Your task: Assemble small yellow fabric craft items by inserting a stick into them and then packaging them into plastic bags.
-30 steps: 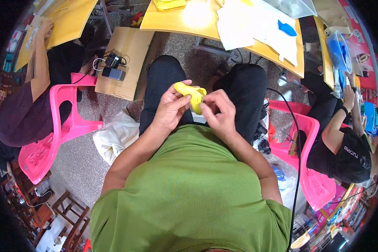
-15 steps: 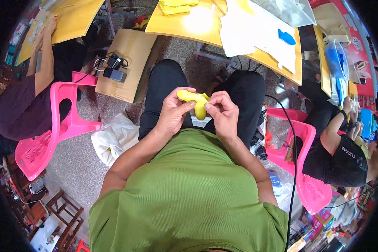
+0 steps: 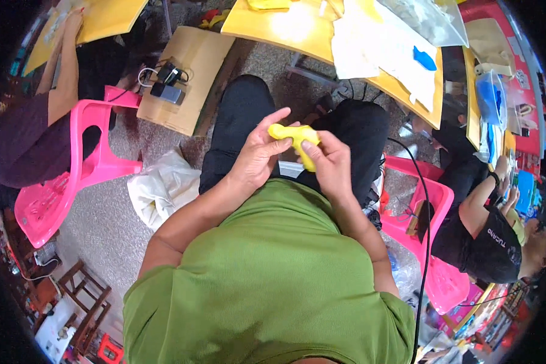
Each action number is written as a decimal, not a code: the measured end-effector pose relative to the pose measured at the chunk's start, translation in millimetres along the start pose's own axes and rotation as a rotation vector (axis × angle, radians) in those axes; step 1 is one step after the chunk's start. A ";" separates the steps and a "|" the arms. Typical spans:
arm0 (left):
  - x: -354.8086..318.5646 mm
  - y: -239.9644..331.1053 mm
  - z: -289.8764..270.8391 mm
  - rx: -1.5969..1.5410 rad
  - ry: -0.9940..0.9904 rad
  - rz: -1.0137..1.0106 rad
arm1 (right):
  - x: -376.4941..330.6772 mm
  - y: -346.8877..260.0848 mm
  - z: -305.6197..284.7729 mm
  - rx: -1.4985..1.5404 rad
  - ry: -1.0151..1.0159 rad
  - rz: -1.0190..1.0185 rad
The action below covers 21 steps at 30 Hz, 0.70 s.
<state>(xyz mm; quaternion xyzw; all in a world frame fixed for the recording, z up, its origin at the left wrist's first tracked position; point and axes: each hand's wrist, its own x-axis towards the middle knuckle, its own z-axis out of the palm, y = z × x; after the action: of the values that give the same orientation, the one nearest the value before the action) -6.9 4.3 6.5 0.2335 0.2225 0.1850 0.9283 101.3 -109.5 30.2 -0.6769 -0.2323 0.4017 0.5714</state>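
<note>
A small yellow fabric piece [image 3: 295,138] is held over my lap between both hands. My left hand [image 3: 258,153] grips its left end with thumb and fingers. My right hand [image 3: 326,162] pinches its right and lower part. Below the hands are my black trousers [image 3: 242,115] and my green shirt [image 3: 267,273].
A yellow table [image 3: 297,30] ahead carries white sheets [image 3: 376,42] and a blue fabric piece [image 3: 424,58]. A cardboard box [image 3: 188,73] with black devices stands at the left. People sit on pink chairs at the left [image 3: 73,164] and right [image 3: 443,242]. A white bag [image 3: 161,188] lies on the floor.
The view has shifted slightly. Both hands keep working the yellow piece over my lap, turning it a little.
</note>
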 end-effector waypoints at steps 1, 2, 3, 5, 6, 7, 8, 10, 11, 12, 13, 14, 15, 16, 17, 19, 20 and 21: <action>-1.8 4.2 1.0 -0.049 -0.044 -0.014 | -1.9 -10.7 -2.0 0.001 0.040 -0.025; -1.5 4.1 -4.5 -0.059 -0.033 -0.008 | -5.8 -23.1 -1.8 0.001 0.079 -0.050; 0.0 3.3 -12.3 -0.067 -0.051 -0.030 | -11.8 -37.7 0.9 0.035 0.166 -0.105; -1.9 -5.2 -29.7 -0.028 -0.055 -0.130 | -12.2 -35.7 8.9 0.151 0.222 -0.381; -1.7 -10.0 -29.7 -0.042 -0.075 -0.189 | -7.4 -24.3 12.6 0.152 0.253 -0.506; 0.6 -17.8 -33.0 -0.037 -0.073 -0.217 | 0.2 3.3 8.9 -0.032 0.200 -0.400; 5.4 -23.0 -35.7 -0.032 -0.072 -0.247 | 13.4 20.5 0.9 -0.186 -0.028 -0.090; 11.3 -21.7 -37.6 0.004 -0.141 -0.315 | 8.1 17.4 0.8 -0.504 -0.087 0.056; 10.7 -22.4 -38.2 0.030 -0.080 -0.357 | -1.4 3.1 2.0 -0.249 0.012 -0.046; 3.8 -24.2 -40.8 0.055 -0.011 -0.397 | -10.2 -19.7 6.9 0.047 0.086 -0.057; 5.5 -25.0 -41.1 0.050 -0.018 -0.401 | -8.8 -20.3 10.7 0.059 0.143 -0.317; 7.4 -26.9 -42.3 0.030 -0.004 -0.386 | -6.0 -20.4 15.7 0.071 0.198 -0.578; 10.4 -29.4 -41.0 0.012 0.008 -0.371 | 3.4 21.8 7.0 -0.111 0.247 -0.524; 12.1 -32.9 -40.6 -0.011 0.027 -0.355 | 11.4 37.8 0.8 -0.319 0.106 -0.195; 15.6 -25.9 -36.9 0.012 -0.112 -0.395 | 10.2 38.0 -2.4 -0.401 0.050 -0.078; 16.6 -33.7 -41.9 -0.029 -0.118 -0.402 | -4.6 17.7 0.2 -0.354 0.024 0.118; 14.7 -37.6 -46.8 -0.067 -0.123 -0.406 | -6.3 4.7 9.8 -0.035 0.127 0.007; 15.3 -27.7 -38.2 -0.075 -0.053 -0.380 | -6.9 -0.9 11.6 -0.053 0.193 -0.190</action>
<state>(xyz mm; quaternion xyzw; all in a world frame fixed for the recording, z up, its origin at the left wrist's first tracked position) -6.6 1.8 -43.0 0.1574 0.2308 0.0083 0.9601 88.2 -107.8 32.7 -0.7023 -0.2498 0.2726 0.6084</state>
